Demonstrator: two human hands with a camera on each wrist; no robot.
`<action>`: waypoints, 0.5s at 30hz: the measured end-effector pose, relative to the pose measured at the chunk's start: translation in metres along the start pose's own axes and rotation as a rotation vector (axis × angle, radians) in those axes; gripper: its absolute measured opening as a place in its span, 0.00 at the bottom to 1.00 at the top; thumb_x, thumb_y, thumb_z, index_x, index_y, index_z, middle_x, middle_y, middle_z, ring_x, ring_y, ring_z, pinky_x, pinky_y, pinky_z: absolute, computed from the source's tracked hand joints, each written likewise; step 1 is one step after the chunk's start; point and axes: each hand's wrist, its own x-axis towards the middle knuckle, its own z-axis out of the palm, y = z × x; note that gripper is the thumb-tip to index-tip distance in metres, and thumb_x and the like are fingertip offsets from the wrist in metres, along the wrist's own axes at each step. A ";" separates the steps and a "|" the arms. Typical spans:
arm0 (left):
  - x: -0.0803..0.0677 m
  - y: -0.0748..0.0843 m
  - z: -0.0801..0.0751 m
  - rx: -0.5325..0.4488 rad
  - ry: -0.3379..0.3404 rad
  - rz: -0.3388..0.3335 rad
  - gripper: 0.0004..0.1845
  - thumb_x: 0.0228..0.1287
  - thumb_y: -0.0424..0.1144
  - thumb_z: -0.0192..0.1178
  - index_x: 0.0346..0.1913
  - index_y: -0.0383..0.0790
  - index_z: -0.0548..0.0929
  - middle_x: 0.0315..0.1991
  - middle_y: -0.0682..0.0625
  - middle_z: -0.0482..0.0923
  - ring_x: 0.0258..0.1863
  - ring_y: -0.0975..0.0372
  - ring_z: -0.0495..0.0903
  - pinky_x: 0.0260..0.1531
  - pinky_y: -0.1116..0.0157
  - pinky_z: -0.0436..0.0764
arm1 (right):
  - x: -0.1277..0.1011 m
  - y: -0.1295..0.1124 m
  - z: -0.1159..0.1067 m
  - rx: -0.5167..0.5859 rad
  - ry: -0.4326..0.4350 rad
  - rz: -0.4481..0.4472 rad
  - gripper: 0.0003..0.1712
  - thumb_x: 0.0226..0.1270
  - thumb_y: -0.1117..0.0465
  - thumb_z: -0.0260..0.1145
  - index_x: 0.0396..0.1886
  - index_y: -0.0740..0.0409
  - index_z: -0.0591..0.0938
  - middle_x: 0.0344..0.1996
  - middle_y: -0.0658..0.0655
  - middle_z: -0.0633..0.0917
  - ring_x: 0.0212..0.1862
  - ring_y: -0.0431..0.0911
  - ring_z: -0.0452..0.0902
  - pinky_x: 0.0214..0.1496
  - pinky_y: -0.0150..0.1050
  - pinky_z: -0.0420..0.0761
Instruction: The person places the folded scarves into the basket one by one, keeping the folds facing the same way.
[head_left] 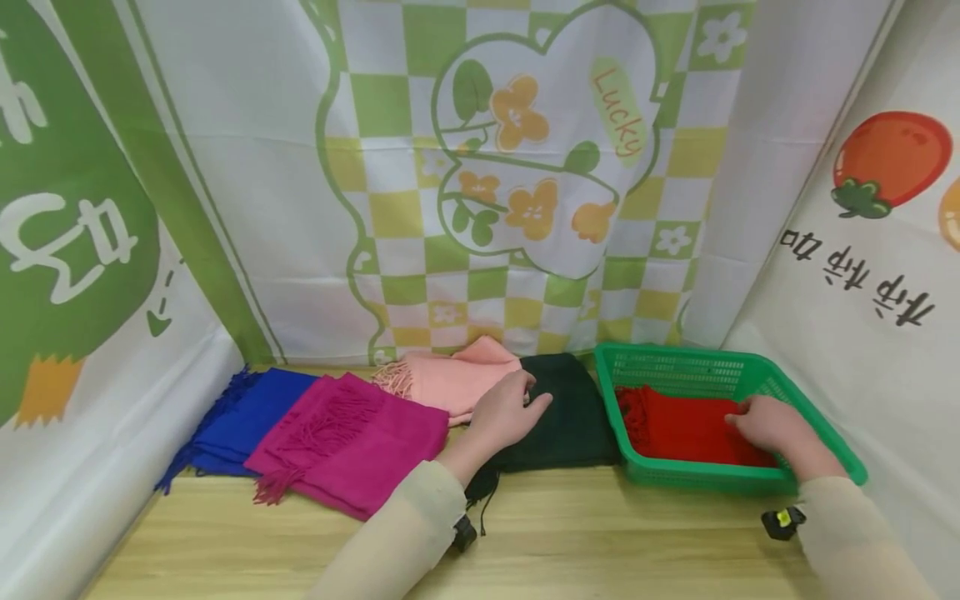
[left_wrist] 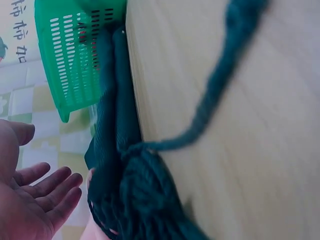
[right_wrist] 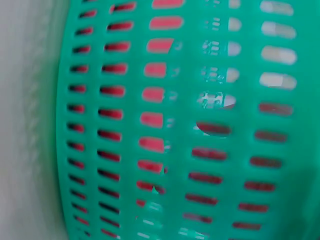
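My left hand lies open on the near-left part of a folded dark green scarf, beside a pink scarf. The left wrist view shows this hand with fingers straight, next to the dark scarf and its loose fringe. My right hand rests inside a green plastic basket, its fingers lying on a folded red scarf. In the right wrist view only the basket wall is visible, blurred, with red scarf seen through the slots.
A magenta scarf and a blue scarf lie to the left on the wooden table. Printed cloth backdrops close in the left, back and right sides. The basket stands against the dark scarf's right edge.
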 end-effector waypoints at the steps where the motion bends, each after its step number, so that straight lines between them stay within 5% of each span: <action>1: 0.000 -0.001 -0.001 -0.002 0.004 -0.007 0.29 0.83 0.58 0.64 0.71 0.38 0.82 0.62 0.45 0.86 0.57 0.55 0.88 0.59 0.49 0.86 | 0.000 -0.002 0.001 0.007 0.006 0.002 0.35 0.83 0.53 0.66 0.62 0.88 0.76 0.59 0.85 0.81 0.55 0.76 0.81 0.57 0.70 0.82; 15: -0.010 -0.016 -0.027 0.016 0.042 -0.068 0.28 0.81 0.56 0.66 0.67 0.35 0.83 0.65 0.44 0.86 0.62 0.50 0.86 0.63 0.46 0.84 | -0.010 -0.048 0.008 0.103 0.136 0.019 0.38 0.87 0.49 0.62 0.69 0.85 0.71 0.63 0.84 0.80 0.61 0.79 0.78 0.59 0.72 0.80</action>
